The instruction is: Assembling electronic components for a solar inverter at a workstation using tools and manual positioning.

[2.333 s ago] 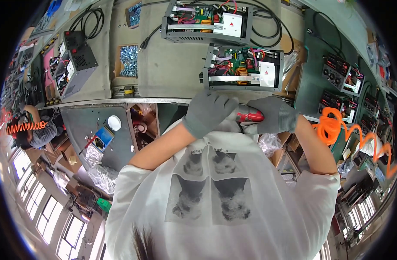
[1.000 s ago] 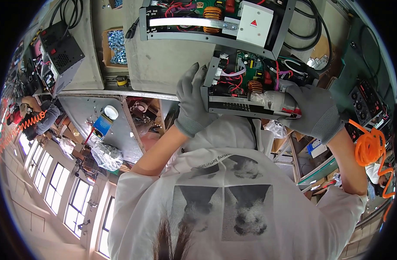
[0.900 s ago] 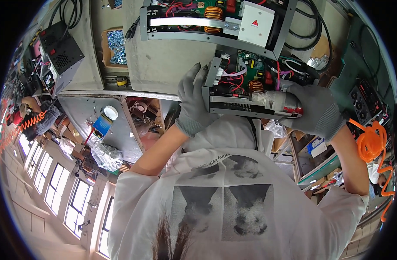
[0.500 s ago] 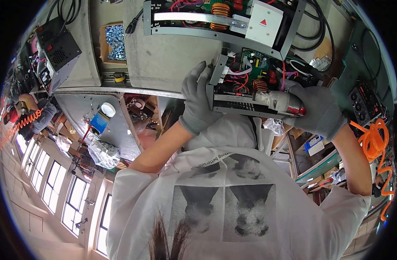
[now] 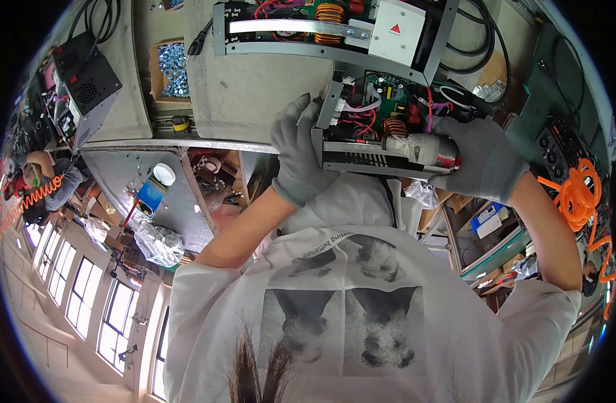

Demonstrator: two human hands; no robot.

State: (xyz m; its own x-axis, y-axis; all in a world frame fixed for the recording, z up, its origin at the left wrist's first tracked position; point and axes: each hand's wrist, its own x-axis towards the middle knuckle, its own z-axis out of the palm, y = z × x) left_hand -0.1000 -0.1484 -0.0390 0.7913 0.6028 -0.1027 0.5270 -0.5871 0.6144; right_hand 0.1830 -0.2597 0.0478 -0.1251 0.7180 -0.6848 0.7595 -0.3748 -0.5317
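At the near edge of the worktop [image 5: 254,101], we rest our left hand [image 5: 298,154], fingers slightly apart, against the open machine's [image 5: 362,149] left end, seemingly steadying it, while our right hand [image 5: 486,161] clamps its fingers around a silver-and-red tool [image 5: 425,149].

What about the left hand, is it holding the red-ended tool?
No, the left hand is at the left end of the open metal chassis, while the right hand holds the red-ended tool.

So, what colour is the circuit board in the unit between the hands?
The circuit board is green, seen best in the head view.
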